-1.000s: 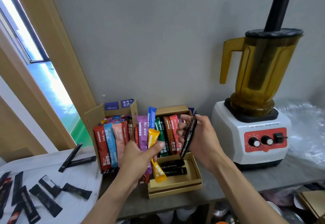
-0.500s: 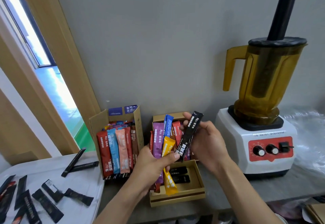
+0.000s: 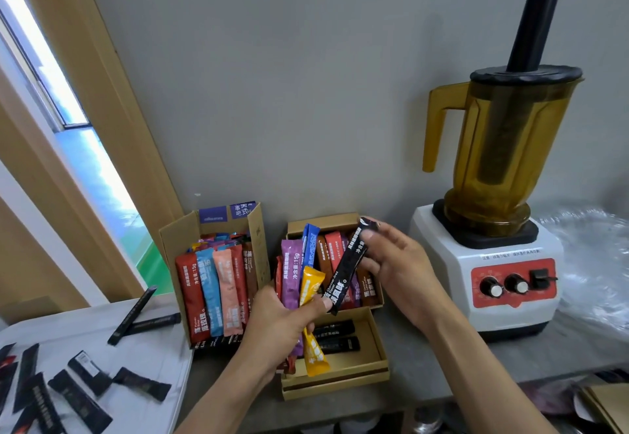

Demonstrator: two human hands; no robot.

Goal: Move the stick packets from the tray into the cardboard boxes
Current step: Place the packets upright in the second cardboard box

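Head view: two open cardboard boxes, left box (image 3: 177, 241) and right box (image 3: 340, 377), both packed with upright coloured packets. Pinches one glossy black stick packet (image 3: 347, 273), white-lettered, tilted above right box, in right hand (image 3: 401, 270); clutches coloured bundle (image 3: 291, 277) in left hand (image 3: 282, 328).

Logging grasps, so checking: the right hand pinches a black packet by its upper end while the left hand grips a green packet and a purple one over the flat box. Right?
Not quite. The head view shows the left hand gripping a yellow packet, not green, with the purple packet over the flat box; the right hand pinches the black packet by its upper end.
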